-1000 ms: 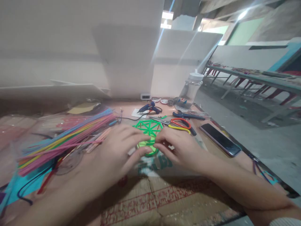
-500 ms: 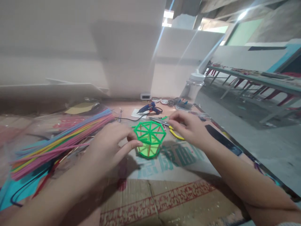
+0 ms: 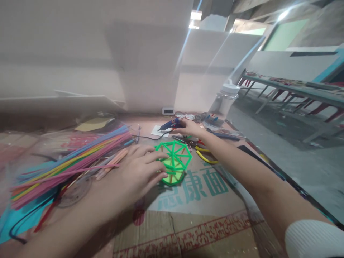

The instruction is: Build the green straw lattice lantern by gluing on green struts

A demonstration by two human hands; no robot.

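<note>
A green wheel-like frame [image 3: 176,156] with spokes stands on the cardboard [image 3: 193,229], joined to a yellow-green base below it. My left hand [image 3: 145,165] is at its left side, fingers spread loosely and touching its edge. Farther back, my right hand [image 3: 189,129] has its fingers closed round the handle end of the blue glue gun [image 3: 170,124], whose nozzle points left over a small white card [image 3: 159,131]. Yellow-handled pliers [image 3: 206,156] lie just below my right forearm, with scissors partly hidden beside them.
Colourful fuzzy sticks [image 3: 72,157] lie in a bundle at the left. A clear bottle [image 3: 224,102] stands at the back right, near a dark phone [image 3: 260,161]. A small white clock [image 3: 168,111] is against the board. A black cord runs from the glue gun.
My right hand has moved left and back, from near the scissors to the glue gun. My left hand has opened and spread its fingers beside the green frame.
</note>
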